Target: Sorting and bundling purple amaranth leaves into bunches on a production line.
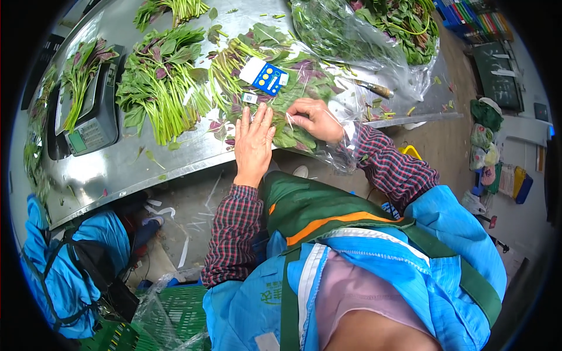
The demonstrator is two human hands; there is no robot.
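Note:
A clear plastic bag of leafy amaranth greens (303, 83) lies on the metal table before me, with a blue-and-white printed label and a small code sticker (250, 98) on it. My left hand (255, 142) rests flat on the bag's near side, fingers stretched out and gripping nothing. To its right, my right hand (318, 119) pinches the clear film with bent fingers. The bag's loose end (340, 155) hangs over the table edge below my right wrist. A knife with a wooden handle (378, 89) lies right of the bag.
Loose amaranth bunches (162, 87) lie left of the bag. Farther left, a digital scale (94, 131) bears another bunch (83, 79). A large clear bag of greens (351, 39) stands at the back right. Below are a green plastic crate (184, 307) and a person in blue (103, 237).

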